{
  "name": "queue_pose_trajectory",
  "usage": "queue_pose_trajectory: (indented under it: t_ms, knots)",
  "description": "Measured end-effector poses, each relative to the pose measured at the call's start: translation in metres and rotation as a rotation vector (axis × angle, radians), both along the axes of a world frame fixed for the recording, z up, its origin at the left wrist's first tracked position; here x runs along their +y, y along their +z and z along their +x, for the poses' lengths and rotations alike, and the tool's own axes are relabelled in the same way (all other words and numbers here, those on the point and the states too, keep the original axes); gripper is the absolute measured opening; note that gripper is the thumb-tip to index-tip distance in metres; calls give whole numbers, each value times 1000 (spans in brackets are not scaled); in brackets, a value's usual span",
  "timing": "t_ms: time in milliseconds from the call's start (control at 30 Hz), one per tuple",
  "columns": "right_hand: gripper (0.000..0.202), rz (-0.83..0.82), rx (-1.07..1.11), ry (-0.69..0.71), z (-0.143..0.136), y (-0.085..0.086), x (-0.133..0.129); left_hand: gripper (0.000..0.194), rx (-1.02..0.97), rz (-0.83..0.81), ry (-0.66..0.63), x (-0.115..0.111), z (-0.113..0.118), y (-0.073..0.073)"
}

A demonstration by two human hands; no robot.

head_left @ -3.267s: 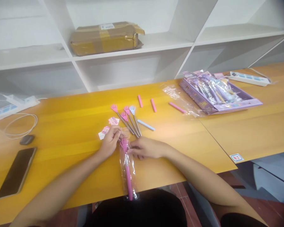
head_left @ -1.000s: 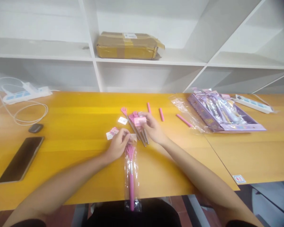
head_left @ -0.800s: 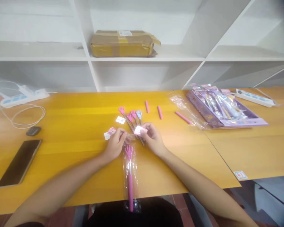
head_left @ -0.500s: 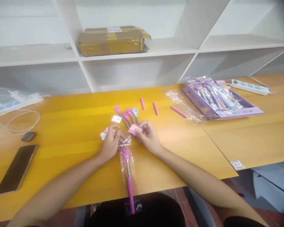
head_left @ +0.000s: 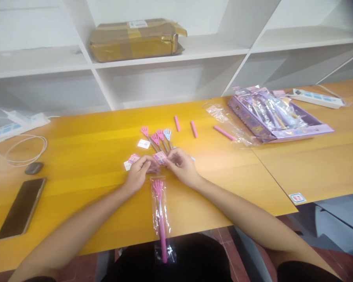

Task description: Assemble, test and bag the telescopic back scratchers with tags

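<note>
My right hand [head_left: 184,168] pinches a small pink printed card [head_left: 159,157] between thumb and fingers. Close beside it, my left hand [head_left: 139,172] is curled with thumb and forefinger together; its other fingers are blurred and what they hold is hidden. Below both hands lies a pink back scratcher [head_left: 162,231] in a clear plastic bag, its handle end jutting past the table edge. Behind the hands are loose scratchers with pink heads [head_left: 155,138] and one with a light blue head [head_left: 167,134]. Another pink card [head_left: 133,158] and a white tag [head_left: 144,144] rest near my left hand.
Loose pink handles [head_left: 193,129] lie beyond my right hand. To the right, a purple display box [head_left: 304,135] holds several bagged items, with clear wrapping [head_left: 217,112] beside it. A phone [head_left: 20,209] and power strip [head_left: 20,127] are at left; a taped carton [head_left: 135,41] sits on the shelf.
My right hand has brought the pink card leftward, closer to my left hand. The left hand's fingers have come away from the bag's top end, and the view has tilted slightly down.
</note>
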State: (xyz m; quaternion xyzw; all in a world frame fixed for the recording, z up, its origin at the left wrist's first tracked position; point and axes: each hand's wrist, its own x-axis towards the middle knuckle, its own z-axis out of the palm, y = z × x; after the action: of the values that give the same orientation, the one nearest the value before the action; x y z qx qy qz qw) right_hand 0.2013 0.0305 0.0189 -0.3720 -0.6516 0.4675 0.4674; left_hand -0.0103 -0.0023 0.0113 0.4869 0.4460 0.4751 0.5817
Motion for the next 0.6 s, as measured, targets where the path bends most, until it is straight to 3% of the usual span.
queue_pose_trajectory:
  t_ms: [333,600]
  knots:
    - [18,153,-167,-1,6,-1,5,31,-333,-168,13,8,-2,3]
    - [12,420,-317,34,12,10,8,33,-386,-220,-41,9,-2,8]
